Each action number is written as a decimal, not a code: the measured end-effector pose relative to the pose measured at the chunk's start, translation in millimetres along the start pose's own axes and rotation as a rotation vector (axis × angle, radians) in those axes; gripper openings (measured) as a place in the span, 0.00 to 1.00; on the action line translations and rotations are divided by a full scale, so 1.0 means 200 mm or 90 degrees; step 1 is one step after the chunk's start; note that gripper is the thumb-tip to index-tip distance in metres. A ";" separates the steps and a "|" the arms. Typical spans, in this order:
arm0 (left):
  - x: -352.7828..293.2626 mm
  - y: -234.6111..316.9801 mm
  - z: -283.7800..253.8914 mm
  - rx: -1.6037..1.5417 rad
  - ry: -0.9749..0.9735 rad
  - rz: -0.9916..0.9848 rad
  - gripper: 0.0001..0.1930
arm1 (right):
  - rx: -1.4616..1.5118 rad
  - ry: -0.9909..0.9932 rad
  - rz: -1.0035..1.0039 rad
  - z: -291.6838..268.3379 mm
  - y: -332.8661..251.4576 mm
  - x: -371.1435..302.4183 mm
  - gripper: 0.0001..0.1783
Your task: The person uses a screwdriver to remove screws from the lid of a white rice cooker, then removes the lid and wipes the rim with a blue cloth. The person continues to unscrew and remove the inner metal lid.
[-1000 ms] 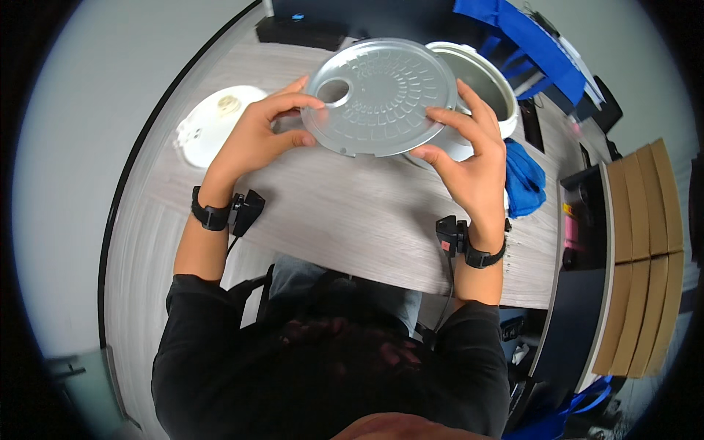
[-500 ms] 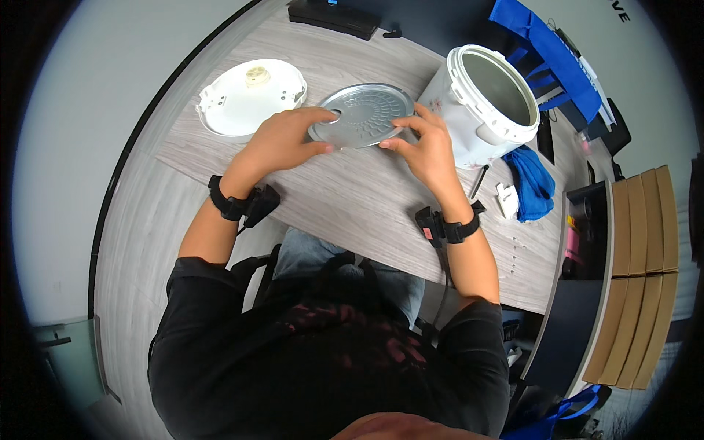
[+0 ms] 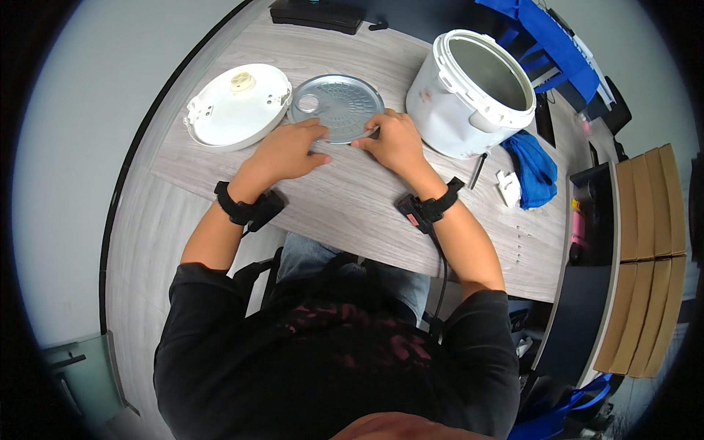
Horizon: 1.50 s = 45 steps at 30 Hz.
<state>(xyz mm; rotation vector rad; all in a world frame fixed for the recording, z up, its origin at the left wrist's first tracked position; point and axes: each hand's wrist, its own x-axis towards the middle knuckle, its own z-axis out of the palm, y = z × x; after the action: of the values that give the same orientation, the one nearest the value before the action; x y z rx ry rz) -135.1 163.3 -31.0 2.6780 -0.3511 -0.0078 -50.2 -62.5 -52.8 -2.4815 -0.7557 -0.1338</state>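
Observation:
A round grey metal inner lid [image 3: 345,108] with a hole near its left side and a stamped pattern lies at the middle of the table. My right hand [image 3: 396,143] pinches its near right edge between thumb and fingers. At the near left edge, my left hand [image 3: 287,150] rests its fingertips on the rim, thumb held apart. To the left is a white oval cover [image 3: 242,110] with a cream round fitting. A white cooker pot [image 3: 447,103] with a flower print stands to the right, its top uncovered.
Right of centre lie a black pen-like stick [image 3: 478,172], a small white plastic part [image 3: 508,189] and a blue cloth [image 3: 534,172]. A black case [image 3: 315,16] is at the back edge. Cardboard boxes [image 3: 649,257] stand in a shelf at the far right.
The metal lid has shifted left, closer to the white cover. My left hand has moved off the lid's hole down to its near edge; my right hand has slid along the rim toward me.

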 end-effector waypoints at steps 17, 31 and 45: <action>0.24 0.44 -0.17 -0.070 0.194 0.171 0.23 | 0.117 -0.110 0.030 -0.45 0.05 -0.20 0.28; 0.80 0.99 0.17 -0.014 0.457 0.438 0.19 | 0.352 0.055 0.164 -0.86 0.53 -0.70 0.23; 0.61 1.02 0.08 -0.012 0.443 0.421 0.17 | 0.134 0.157 0.195 -0.89 0.71 -0.75 0.24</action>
<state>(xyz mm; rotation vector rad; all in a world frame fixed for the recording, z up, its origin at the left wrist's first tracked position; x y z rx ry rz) -68.2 -51.9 47.8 2.2286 -0.9459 1.0641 -88.3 -328.9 -4.1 -2.2922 -0.2686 -0.2300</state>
